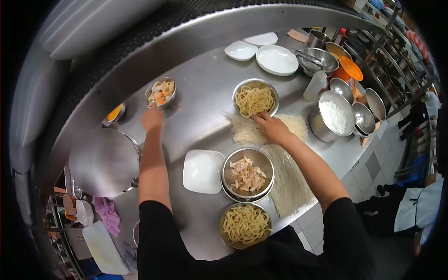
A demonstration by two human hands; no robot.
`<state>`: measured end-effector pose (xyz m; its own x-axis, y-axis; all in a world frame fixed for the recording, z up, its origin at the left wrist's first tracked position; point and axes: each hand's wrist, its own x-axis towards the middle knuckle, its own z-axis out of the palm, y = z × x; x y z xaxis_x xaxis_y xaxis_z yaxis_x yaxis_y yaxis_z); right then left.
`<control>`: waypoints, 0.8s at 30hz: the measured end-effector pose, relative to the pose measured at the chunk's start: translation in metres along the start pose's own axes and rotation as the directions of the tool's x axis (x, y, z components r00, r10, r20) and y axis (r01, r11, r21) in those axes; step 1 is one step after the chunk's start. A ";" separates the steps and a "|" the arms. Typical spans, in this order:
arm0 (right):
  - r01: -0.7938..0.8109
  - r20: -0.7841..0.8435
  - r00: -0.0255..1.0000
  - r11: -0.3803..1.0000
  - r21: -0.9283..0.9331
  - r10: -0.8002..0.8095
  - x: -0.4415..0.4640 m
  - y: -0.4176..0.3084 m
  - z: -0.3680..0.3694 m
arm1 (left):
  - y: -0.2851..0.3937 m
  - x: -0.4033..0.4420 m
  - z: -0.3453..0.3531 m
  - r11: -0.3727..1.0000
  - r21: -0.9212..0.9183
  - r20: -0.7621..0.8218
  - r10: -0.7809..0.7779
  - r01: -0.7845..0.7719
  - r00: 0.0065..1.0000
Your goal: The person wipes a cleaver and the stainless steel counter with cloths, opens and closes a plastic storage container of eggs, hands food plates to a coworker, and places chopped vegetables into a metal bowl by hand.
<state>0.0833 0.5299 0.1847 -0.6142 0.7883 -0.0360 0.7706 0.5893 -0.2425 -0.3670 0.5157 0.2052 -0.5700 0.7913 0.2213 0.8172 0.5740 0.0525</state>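
Note:
At the left, my left hand (152,118) is closed at the near rim of a small metal bowl (167,101) with pale pieces that look like shrimp and some orange bits. My right hand (275,129) has its fingers at the near rim of a metal bowl (236,103), pinching its edge. Thick yellow noodles (254,99) fill that bowl. Closer to me, shredded cooked meat (247,175) lies in a stacked metal bowl (228,167). A second bowl of noodles (245,225) stands right by my body, and a square white dish (203,171) sits left of the meat.
Dry thin noodles (291,182) lie along the right table edge. White plates (276,60) stand at the back. A pot of white powder (333,114), several metal bowls and a bottle (315,86) crowd the right. A round steel lid (103,162) is at left. A co-worker (415,210) stands right.

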 end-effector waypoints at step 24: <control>-0.155 -0.422 0.871 0.956 0.248 0.251 -0.184 -0.015 0.057 | 0.232 -0.142 -0.013 0.390 -0.220 0.225 0.912 -0.894 0.343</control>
<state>0.1753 0.3657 0.1394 -0.2704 0.9093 0.3165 0.7902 0.3974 -0.4665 -0.0953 0.5340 0.1982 0.5305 0.8423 -0.0954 0.8475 -0.5296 0.0366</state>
